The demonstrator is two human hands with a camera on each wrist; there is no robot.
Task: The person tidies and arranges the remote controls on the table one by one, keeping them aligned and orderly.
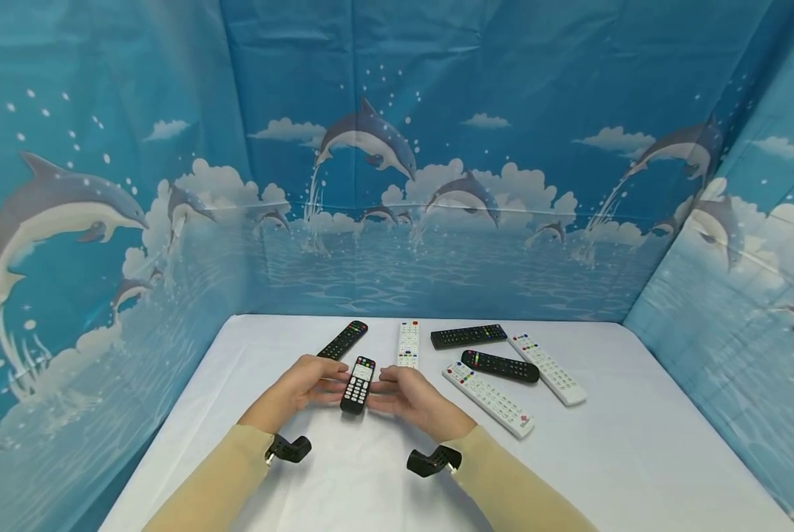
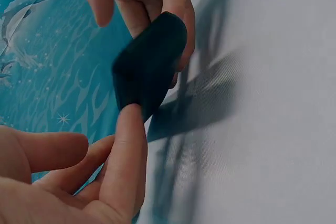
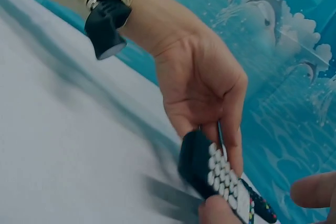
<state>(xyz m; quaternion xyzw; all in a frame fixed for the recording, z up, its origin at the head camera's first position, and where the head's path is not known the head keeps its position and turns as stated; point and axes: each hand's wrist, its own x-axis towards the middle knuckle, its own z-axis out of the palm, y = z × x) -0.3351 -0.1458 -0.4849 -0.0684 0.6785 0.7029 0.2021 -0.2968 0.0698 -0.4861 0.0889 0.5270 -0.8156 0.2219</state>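
Note:
A small black remote control with white buttons (image 1: 358, 386) is held up off the white table, lying between the fingertips of both hands. My left hand (image 1: 308, 384) touches its left side with an extended finger, thumb apart from it. On the other side, the fingers of my right hand (image 1: 413, 397) reach straight to the remote's edge, and that thumb also stands away. In the left wrist view the dark underside (image 2: 149, 59) of the remote casts a shadow on the cloth. A longer black remote (image 1: 344, 339) lies just behind my left hand; a white remote (image 1: 408, 344) lies behind the right.
To the right lie two more black remotes, one at the back (image 1: 468, 336) and one nearer (image 1: 500, 366), with two white remotes (image 1: 489, 399) (image 1: 548, 369) placed slantwise around them. Blue dolphin-print curtains (image 1: 397, 266) border the white table (image 1: 610, 458) behind and on both sides.

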